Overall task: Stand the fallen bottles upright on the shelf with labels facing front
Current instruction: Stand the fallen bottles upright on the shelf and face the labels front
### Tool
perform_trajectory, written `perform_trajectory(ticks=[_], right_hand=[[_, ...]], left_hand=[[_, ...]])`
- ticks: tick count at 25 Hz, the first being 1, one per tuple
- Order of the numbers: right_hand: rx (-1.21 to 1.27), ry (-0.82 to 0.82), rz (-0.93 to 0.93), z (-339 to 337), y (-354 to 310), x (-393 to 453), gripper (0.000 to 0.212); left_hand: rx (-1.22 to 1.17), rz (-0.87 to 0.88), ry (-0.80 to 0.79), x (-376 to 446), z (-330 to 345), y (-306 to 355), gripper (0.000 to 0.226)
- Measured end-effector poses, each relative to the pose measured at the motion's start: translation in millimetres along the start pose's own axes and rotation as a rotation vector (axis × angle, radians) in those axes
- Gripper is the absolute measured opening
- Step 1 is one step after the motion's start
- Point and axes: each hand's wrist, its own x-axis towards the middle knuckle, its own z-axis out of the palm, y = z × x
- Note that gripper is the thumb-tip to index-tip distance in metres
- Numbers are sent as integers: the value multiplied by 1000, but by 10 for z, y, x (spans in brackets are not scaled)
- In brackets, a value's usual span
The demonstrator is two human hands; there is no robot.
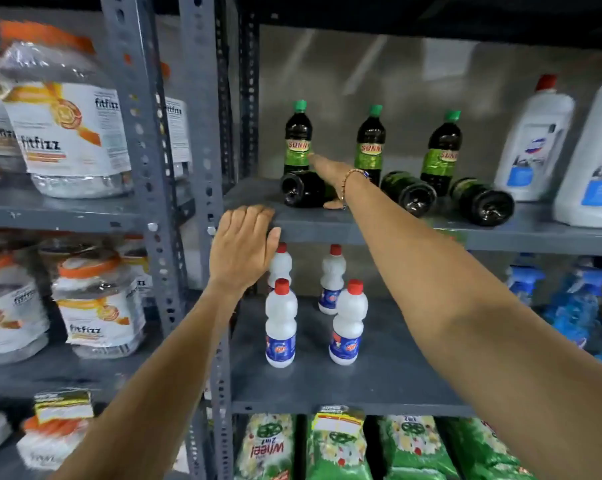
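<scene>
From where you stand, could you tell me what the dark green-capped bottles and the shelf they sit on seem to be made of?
The dark bottles look like glossy clear plastic holding dark liquid: light glints off the moulded base of a fallen one, and the caps look like plastic too. The shelf appears to be grey-painted metal, judging by its perforated uprights and bolts.

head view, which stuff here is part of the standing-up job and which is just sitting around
Part of the job:
- three fallen dark bottles
- three upright Sunny bottles
- right hand
- left hand

Just there:
- small white bottles
- fitfizz jars
- green packets
</scene>
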Motion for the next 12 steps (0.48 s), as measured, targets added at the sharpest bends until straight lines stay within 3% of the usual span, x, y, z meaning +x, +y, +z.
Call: perform_trajectory(ticks=[2, 7, 12], right_hand=[[-102, -24, 49, 25, -58, -70, 64], [-26, -32, 139, 21, -44, -32, 29], [213, -68, 37, -21, 146, -12, 29]], left_hand=[[37, 11, 18, 5, 14, -37, 40], [40, 26, 82, -37, 80, -51, 39], [4, 23, 97, -78, 87, -44, 39]])
